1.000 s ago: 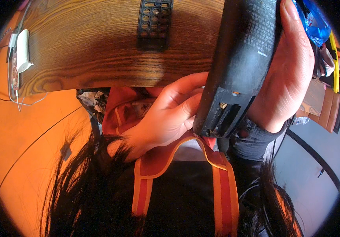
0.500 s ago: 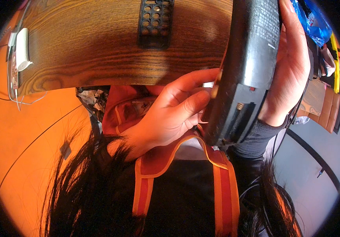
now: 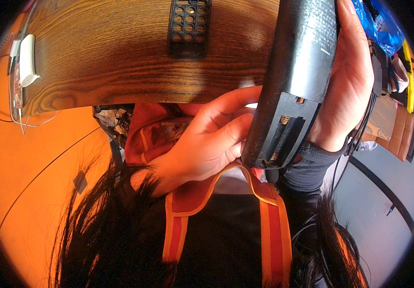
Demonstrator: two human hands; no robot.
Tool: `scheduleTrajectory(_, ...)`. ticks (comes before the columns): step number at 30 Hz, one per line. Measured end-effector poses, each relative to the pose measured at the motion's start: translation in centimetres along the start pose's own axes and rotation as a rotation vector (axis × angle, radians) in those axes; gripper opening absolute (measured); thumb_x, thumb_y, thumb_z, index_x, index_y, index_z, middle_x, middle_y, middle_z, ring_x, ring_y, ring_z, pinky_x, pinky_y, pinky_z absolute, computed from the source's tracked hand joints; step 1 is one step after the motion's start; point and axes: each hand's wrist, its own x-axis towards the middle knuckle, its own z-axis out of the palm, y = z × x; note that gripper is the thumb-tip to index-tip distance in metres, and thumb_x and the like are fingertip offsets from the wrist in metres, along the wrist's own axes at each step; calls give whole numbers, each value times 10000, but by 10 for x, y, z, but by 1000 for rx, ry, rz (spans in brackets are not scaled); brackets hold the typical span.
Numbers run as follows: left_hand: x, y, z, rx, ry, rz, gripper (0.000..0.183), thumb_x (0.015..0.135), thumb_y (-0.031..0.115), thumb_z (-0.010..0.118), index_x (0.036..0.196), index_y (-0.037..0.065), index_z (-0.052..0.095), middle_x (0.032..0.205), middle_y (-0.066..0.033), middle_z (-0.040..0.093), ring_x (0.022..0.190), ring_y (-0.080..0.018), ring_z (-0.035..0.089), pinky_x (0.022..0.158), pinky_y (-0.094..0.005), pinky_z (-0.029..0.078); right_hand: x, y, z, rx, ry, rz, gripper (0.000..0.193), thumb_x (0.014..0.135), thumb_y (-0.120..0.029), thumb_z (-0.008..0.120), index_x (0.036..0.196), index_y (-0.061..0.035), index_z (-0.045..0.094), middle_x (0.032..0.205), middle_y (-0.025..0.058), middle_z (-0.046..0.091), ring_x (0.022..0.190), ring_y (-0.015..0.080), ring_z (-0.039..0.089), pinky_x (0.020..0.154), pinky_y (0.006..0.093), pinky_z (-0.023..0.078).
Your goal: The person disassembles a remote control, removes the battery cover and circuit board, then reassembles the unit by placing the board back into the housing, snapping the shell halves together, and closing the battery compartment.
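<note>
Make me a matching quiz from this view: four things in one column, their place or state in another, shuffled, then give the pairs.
1. Black casing
2. Holed black frame
3. White tube
4. Blue plastic bag

A. At the left end of the tabletop
B. Upper right of the picture
C. In the right hand, battery bay uncovered
D. Top middle, on the wood

Pairs: 1-C, 2-D, 3-A, 4-B

Glare brightens the black casing [image 3: 294, 79], shadow darkens the tabletop [image 3: 111, 53], and corners blacken.
</note>
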Motion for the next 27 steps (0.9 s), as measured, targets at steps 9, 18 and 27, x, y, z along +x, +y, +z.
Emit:
scheduleTrajectory(9,2,0,-7,-178,-100,-27,421,975,92,405,1387,61,325,1177,-172,571,879,-278,654,670,-432,570,-1,6,-9,155,-49,-51,300,896,-239,579,1093,-13,568,947,93,637,807,151,614,718,256,499)
scheduleTrajectory(18,0,2,-2,27,-14,12,409,991,240,371,1316,-8,373,1187,-253,542,1042,-383,590,913,-544,482,-1,-7,27,-23,245,71,262,898,-211,578,1083,-25,591,949,88,645,830,155,611,739,270,491)
scheduleTrajectory(27,-5,5,2,-101,76,-126,555,989,407,263,1319,-24,381,1185,-268,548,1014,-392,604,890,-516,497,-1,3,11,2,187,-32,286,895,-224,593,1078,-5,597,976,88,648,841,155,615,755,273,496)
